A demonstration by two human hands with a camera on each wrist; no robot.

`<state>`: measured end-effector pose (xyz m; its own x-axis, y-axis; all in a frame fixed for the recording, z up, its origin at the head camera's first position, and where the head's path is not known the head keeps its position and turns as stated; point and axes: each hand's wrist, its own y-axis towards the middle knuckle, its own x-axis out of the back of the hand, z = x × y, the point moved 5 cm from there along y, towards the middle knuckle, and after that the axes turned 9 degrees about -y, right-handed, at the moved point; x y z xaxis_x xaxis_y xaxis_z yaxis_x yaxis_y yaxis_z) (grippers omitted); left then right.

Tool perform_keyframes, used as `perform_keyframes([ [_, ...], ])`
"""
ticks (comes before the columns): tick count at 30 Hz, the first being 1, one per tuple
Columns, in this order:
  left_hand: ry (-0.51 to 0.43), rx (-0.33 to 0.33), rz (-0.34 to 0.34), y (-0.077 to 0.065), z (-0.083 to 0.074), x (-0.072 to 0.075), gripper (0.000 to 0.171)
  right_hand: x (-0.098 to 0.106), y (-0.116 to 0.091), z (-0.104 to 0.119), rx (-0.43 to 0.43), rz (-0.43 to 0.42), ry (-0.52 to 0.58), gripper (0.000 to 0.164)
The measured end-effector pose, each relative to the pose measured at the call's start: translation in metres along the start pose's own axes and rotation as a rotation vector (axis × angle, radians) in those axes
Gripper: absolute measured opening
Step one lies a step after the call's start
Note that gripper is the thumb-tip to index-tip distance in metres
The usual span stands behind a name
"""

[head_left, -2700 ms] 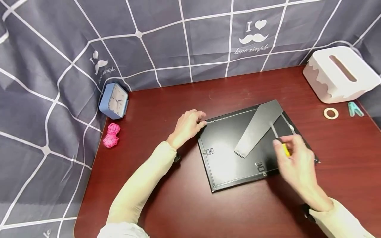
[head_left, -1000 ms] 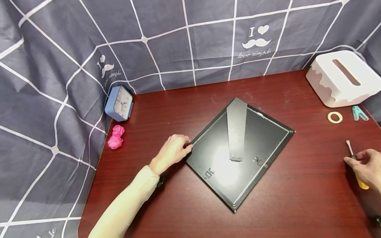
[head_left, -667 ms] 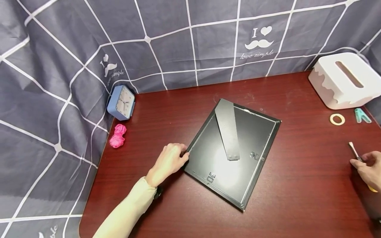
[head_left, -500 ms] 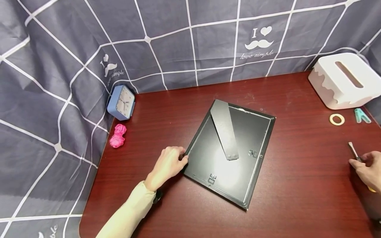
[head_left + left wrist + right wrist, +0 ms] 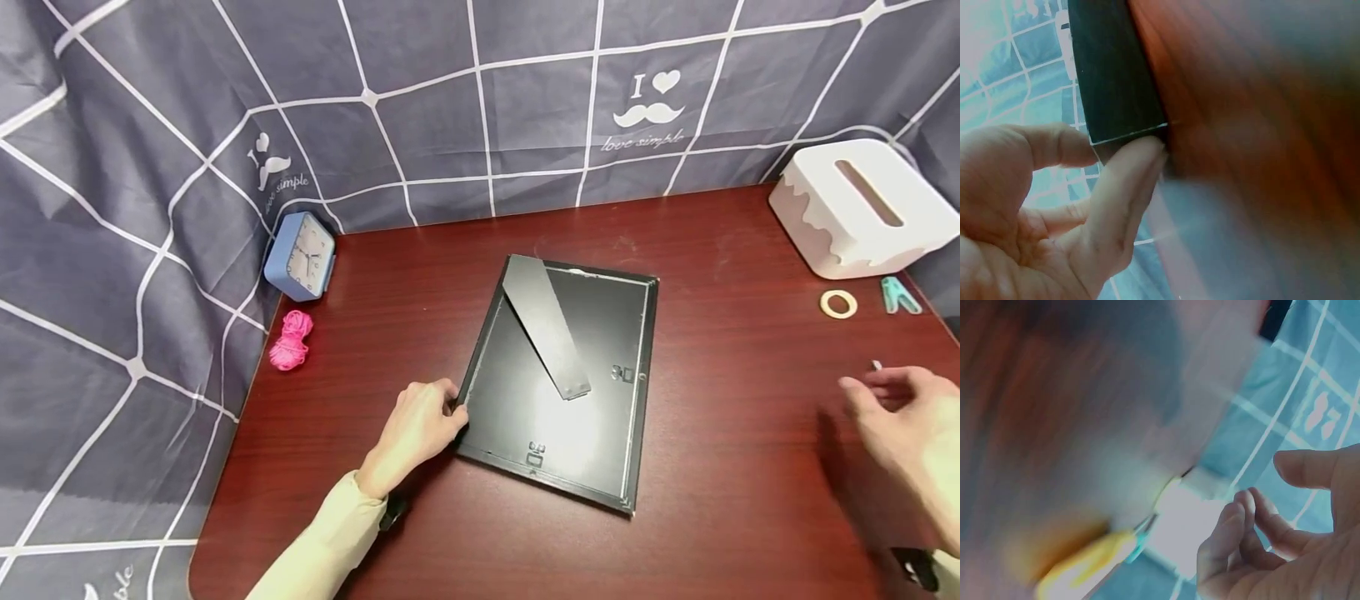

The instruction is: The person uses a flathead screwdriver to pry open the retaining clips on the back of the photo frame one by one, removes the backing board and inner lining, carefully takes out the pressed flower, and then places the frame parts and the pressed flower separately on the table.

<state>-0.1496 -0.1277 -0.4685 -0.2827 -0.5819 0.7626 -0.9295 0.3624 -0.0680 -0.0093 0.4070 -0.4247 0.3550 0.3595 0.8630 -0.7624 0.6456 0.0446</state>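
A black picture frame (image 5: 592, 333) lies face down on the table, its grey easel stand (image 5: 543, 325) flat across the back. My left hand (image 5: 416, 429) pinches the frame's near left edge; in the left wrist view, thumb and fingers sit on either side of a corner of the frame (image 5: 1116, 81). On the right, my right hand (image 5: 911, 425) is held over the table with fingers parted and nothing between them. Beneath it lies a screwdriver, its metal tip (image 5: 876, 365) peeking out past the fingers. The yellow handle (image 5: 1088, 565) shows in the right wrist view.
Back right stands a white tissue box (image 5: 855, 208), with a tape ring (image 5: 823, 305) and a teal clip (image 5: 898, 296) in front. A blue alarm clock (image 5: 300, 256) and pink yarn (image 5: 291, 340) stand at the left edge. Grey checked cloth (image 5: 532, 117) hangs behind.
The frame has turned counter-clockwise and shifted left, with my left hand drawing its edge nearer. My right hand carried the screwdriver to the right, then let go and rose from it.
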Motion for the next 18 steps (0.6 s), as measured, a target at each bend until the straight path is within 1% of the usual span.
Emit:
perform_keyframes([
  [1, -0.010, 0.027, 0.002, -0.003, -0.006, 0.004, 0.017, 0.000, -0.003, 0.010, 0.050, 0.030, -0.067, 0.023],
  [2, -0.017, 0.046, 0.001, -0.005, -0.012, 0.007, 0.016, -0.002, -0.005, 0.019, 0.100, 0.055, -0.117, 0.030],
  [3, -0.023, 0.060, -0.003, -0.007, -0.014, 0.008, 0.016, -0.004, -0.008, 0.027, 0.150, 0.078, -0.146, 0.033],
  [5, -0.029, 0.081, -0.006, -0.010, -0.017, 0.009, 0.013, -0.012, -0.014, 0.045, 0.222, 0.128, -0.179, 0.034],
  [6, -0.027, 0.076, -0.009, -0.010, -0.013, 0.007, 0.011, -0.017, -0.016, 0.054, 0.252, 0.145, -0.173, 0.033],
  [9, -0.052, 0.122, 0.021, -0.013, -0.013, 0.006, 0.007, -0.034, -0.024, 0.081, 0.319, 0.212, -0.141, 0.031],
  [10, -0.074, 0.148, 0.045, -0.014, -0.012, 0.005, 0.007, -0.039, -0.027, 0.091, 0.341, 0.233, -0.132, 0.030],
  [11, -0.110, 0.188, 0.073, -0.015, -0.017, 0.008, 0.009, -0.045, -0.029, 0.100, 0.369, 0.250, -0.119, 0.030],
  [12, -0.141, 0.218, 0.101, -0.016, -0.015, 0.006, 0.011, -0.050, -0.032, 0.110, 0.397, 0.272, -0.109, 0.030],
  [13, -0.176, 0.264, 0.133, -0.018, -0.019, 0.007, 0.013, -0.056, -0.035, 0.120, 0.423, 0.294, -0.103, 0.031],
  [14, -0.204, 0.293, 0.158, -0.018, -0.017, 0.006, 0.014, -0.061, -0.038, 0.130, 0.449, 0.317, -0.096, 0.032],
  [16, -0.258, 0.345, 0.201, -0.019, -0.015, 0.002, 0.015, -0.071, -0.043, 0.151, 0.495, 0.373, -0.081, 0.034],
  [18, -0.298, 0.373, 0.232, -0.020, -0.014, 0.001, 0.016, -0.080, -0.049, 0.169, 0.540, 0.427, -0.068, 0.036],
])
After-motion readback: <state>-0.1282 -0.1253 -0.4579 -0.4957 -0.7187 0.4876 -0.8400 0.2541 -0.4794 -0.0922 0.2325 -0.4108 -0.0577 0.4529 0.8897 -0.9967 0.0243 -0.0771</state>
